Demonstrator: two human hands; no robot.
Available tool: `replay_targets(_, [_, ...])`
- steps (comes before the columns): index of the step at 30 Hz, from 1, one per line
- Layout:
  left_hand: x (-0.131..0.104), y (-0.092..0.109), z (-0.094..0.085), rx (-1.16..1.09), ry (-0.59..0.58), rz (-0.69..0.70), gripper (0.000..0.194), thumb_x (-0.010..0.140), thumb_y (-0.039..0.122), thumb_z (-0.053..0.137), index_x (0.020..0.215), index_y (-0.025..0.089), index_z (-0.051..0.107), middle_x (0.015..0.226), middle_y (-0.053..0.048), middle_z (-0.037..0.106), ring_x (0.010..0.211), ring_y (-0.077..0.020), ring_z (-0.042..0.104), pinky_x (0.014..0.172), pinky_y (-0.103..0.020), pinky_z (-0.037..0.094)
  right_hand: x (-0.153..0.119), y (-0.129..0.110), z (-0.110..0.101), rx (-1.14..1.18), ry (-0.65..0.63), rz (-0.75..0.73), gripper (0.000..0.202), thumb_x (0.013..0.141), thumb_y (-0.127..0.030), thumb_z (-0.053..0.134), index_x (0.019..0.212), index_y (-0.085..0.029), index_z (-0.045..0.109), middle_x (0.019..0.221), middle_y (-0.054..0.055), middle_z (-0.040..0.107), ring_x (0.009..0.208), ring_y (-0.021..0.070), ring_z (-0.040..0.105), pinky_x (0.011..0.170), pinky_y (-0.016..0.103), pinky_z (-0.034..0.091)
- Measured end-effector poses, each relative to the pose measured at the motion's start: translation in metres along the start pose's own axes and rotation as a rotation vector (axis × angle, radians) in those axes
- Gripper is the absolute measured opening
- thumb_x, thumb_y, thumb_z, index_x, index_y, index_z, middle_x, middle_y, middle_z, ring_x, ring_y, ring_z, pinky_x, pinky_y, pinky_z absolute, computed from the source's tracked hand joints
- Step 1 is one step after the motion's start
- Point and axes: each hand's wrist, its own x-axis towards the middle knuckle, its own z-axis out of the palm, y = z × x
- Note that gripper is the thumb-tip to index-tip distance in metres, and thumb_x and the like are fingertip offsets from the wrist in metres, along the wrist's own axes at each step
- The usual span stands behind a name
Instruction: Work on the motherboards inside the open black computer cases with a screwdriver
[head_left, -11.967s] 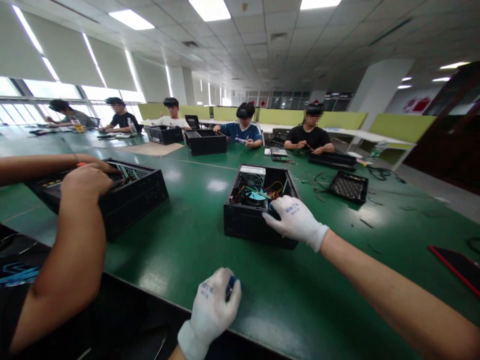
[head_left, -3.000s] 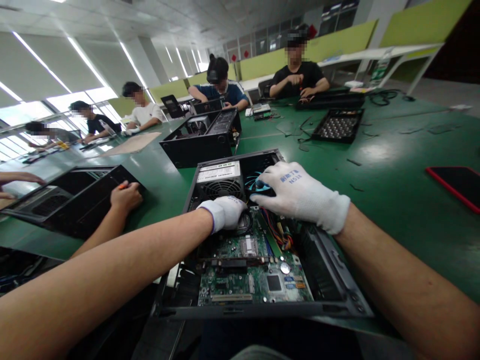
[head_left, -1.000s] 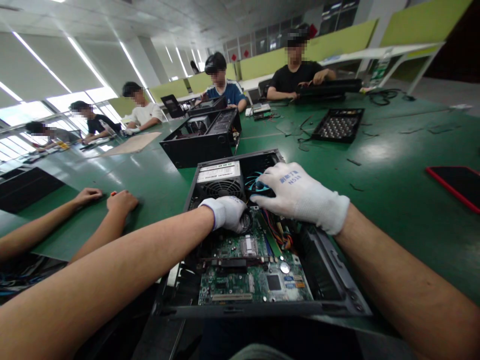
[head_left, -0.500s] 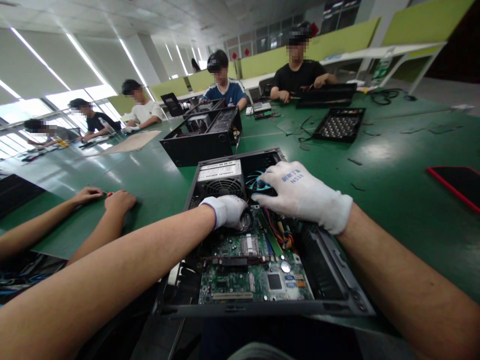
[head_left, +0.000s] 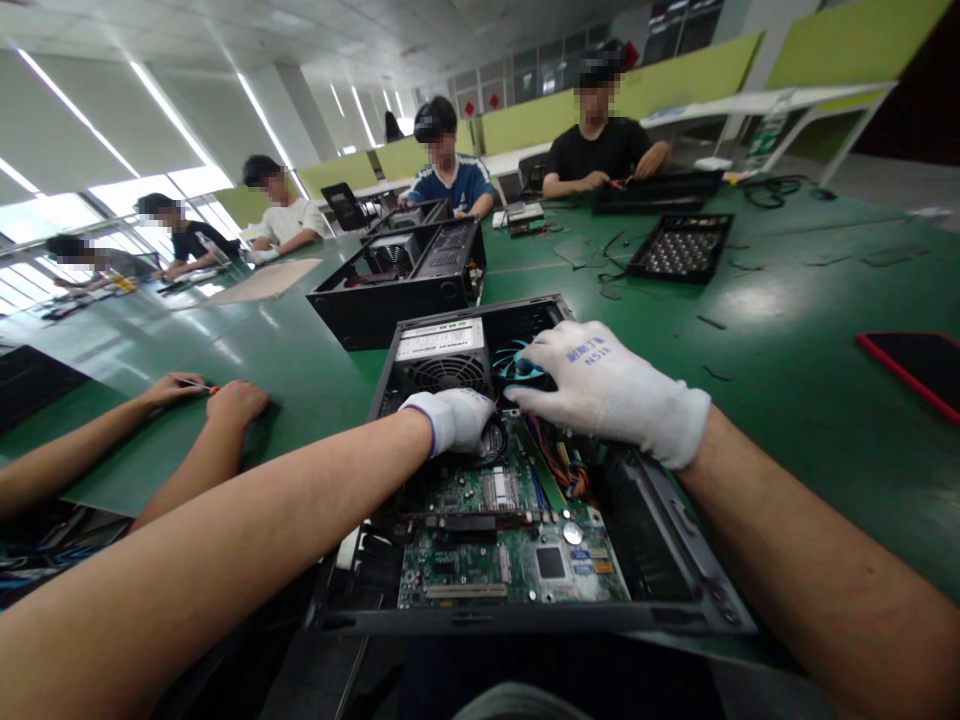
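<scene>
Head view: computer case (head_left: 525,618) lies open side up on the counter (head_left: 810,330), presumably for access. Inside the case, the left hand (head_left: 459,420) curls its grip beside the power supply (head_left: 442,345); the right hand (head_left: 592,375) arches over the blue fan (head_left: 513,360). Closure, hold: cannot be told.

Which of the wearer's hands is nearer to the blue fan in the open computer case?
Right. The right hand is at the blue fan, its fingers partly covering it in view; the left hand is farther off, in front of the power supply.
</scene>
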Motion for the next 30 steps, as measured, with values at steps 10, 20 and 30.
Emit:
replay_targets(10, [-0.0003,-0.0003,-0.0001,-0.004,0.001,-0.009,0.053,0.083,0.038,0.077,0.129,0.014,0.067,0.131,-0.016,0.072,0.119,-0.0319,0.071,0.100,-0.036,0.057,0.0004,0.0007,0.0023,0.004,0.010,-0.003,0.052,0.101,-0.059,0.051,0.118,-0.014,0.072,0.112,0.015,0.073,0.108,0.0321,0.063,0.090,0.040,0.038])
replay_targets(20, [-0.0013,0.0010,-0.0021,0.000,0.000,-0.032,0.050,0.083,0.037,0.076,0.128,0.016,0.068,0.131,-0.015,0.072,0.119,-0.0297,0.071,0.101,-0.034,0.057,-0.0001,-0.0001,0.0015,0.005,0.018,-0.007,0.050,0.101,-0.057,0.051,0.117,-0.014,0.073,0.112,0.016,0.073,0.105,0.0316,0.063,0.088,0.039,0.038])
replay_targets(30, [0.0009,0.0035,-0.0011,0.027,-0.024,-0.008,0.059,0.079,0.045,0.081,0.128,0.015,0.068,0.131,-0.016,0.072,0.117,-0.0313,0.071,0.100,-0.035,0.057,-0.0003,0.0006,0.0017,-0.006,0.017,-0.012,0.051,0.101,-0.058,0.051,0.117,-0.014,0.072,0.112,0.016,0.073,0.106,0.0309,0.063,0.089,0.038,0.038])
